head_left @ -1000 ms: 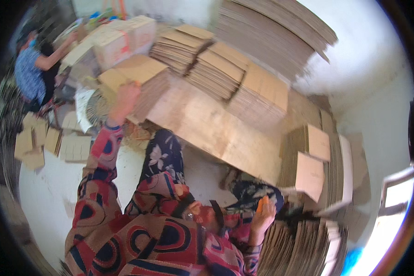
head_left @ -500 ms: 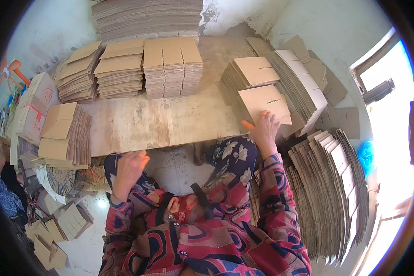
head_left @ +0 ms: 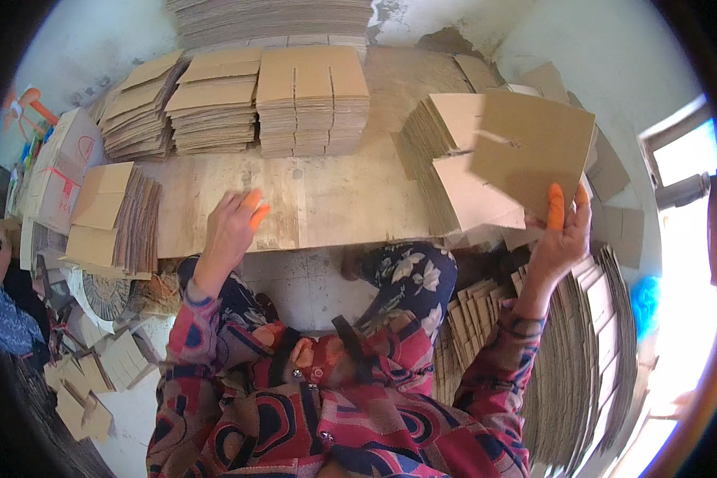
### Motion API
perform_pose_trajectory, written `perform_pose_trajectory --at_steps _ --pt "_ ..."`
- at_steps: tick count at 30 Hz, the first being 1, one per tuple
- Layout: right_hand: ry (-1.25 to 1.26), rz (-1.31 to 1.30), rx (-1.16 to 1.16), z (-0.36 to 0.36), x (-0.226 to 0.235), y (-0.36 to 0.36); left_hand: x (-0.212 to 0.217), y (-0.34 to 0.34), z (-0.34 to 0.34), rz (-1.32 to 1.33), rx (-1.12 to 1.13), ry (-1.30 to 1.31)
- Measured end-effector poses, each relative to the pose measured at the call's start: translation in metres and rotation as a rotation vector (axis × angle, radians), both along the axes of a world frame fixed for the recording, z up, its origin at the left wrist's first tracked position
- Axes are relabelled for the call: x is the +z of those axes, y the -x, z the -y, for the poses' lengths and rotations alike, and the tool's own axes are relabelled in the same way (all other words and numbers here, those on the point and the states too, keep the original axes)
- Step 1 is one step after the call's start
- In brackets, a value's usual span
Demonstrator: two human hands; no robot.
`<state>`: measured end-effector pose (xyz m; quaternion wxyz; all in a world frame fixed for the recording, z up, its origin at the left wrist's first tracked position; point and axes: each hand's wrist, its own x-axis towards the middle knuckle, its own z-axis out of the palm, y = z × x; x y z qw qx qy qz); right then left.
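Right hand (head_left: 562, 243) pinched a flat cardboard sheet (head_left: 531, 147) by its lower edge, lifted off the fanned stack (head_left: 446, 171). Left hand (head_left: 231, 231) hovered over the counter (head_left: 334, 199), fingers loosely open, empty.

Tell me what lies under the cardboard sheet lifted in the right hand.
Under the cardboard sheet in the right hand sits a stack of flat cardboard blanks. The stack's right part is covered, so its extent there is hidden.

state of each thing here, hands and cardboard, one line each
right hand: raised, gripping the cardboard sheet
cardboard sheet: lifted, tilted, flat
left hand: fingers spread, resting on the wooden board
wooden board: lying flat
stacks of flat cartons: piled along the board's far edge
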<state>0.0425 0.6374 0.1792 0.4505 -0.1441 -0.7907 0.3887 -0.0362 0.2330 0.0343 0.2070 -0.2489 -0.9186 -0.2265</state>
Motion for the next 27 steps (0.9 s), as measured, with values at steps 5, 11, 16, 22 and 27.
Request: perform_pose_trajectory --at_steps 5,11,16,22,27 --pt "0.068 0.007 0.125 0.019 -0.022 0.01 0.006 0.097 -0.047 -0.193 0.045 0.022" --pt "0.321 0.095 0.145 0.064 -0.04 0.025 -0.011 0.177 -0.082 -0.141 0.214 0.363" --pt "0.318 0.201 0.178 0.071 -0.059 0.033 -0.015 0.207 -0.084 0.052 0.111 0.578" --pt "0.335 0.164 0.236 0.072 -0.076 0.038 -0.027 0.207 -0.073 -0.384 -0.129 0.341" --pt "0.306 0.183 0.221 0.072 -0.074 0.035 -0.008 0.204 -0.077 -0.353 -0.051 0.347"
